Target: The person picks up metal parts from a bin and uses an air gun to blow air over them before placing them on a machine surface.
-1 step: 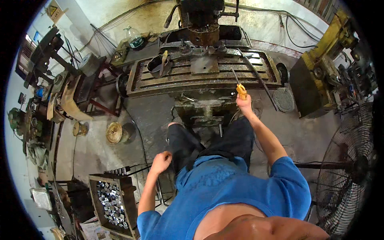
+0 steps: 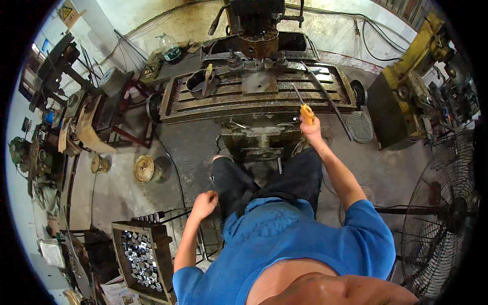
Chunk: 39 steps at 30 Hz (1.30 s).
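Note:
My right hand [image 2: 311, 128] is raised at the front edge of the milling machine table [image 2: 223, 104] and grips a yellow-handled tool [image 2: 306, 113]. The tool's thin dark shaft reaches up over the slotted table. A grey metal plate [image 2: 259, 82] lies on the table under the machine head [image 2: 259, 38]. A long dark rod [image 2: 328, 99] lies slanted across the table's right end. My left hand [image 2: 204, 204] hangs by my left thigh with fingers curled and nothing in it.
A dark pot [image 2: 195, 82] with a tool in it stands on the table's left end. A crate of small shiny metal pieces [image 2: 138, 254] sits at lower left, a big fan [image 2: 447, 213] at right, a yellow machine [image 2: 406, 96] at upper right, cluttered benches at left.

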Available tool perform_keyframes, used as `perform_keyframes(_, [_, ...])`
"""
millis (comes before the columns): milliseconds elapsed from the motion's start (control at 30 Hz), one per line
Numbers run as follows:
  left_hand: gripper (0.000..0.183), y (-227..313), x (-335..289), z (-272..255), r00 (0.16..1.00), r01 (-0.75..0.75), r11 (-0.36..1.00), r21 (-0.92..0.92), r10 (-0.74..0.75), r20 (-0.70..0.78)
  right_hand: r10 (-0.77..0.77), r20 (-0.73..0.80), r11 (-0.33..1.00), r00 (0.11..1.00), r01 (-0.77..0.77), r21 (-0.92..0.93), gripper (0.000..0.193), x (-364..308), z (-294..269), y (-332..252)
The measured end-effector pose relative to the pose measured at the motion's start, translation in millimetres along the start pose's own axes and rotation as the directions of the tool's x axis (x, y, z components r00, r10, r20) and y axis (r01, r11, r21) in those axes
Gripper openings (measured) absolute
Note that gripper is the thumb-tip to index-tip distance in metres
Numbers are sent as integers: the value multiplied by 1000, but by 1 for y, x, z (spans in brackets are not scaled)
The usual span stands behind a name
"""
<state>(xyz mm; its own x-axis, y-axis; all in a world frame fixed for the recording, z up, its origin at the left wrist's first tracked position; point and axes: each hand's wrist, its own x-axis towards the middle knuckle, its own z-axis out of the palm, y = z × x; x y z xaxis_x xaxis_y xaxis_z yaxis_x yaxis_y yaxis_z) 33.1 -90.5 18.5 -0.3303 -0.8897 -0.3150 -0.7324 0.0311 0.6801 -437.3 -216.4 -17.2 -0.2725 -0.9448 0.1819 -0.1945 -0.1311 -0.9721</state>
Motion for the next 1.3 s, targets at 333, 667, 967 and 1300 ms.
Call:
perform_keyframes(333, [20,57,52,-5,968,-251,968,24,250,35,-101,427,660,898,382,-647,41,-25,15,-208])
perform_keyframes(667, [20,63,68,2,921,-388,917,94,386,44,185,275,134,943,253,-958,33,55,38,-188])
perform_keyframes(967, [19,53,44,-15,974,-223,975,-5,223,32,177,284,258,942,234,-937,29,55,25,-169])
perform_keyframes(1300, [27,114,137,-24,983,17,454,-891,156,98,312,728,489,610,554,-674,26,-67,16,-196])
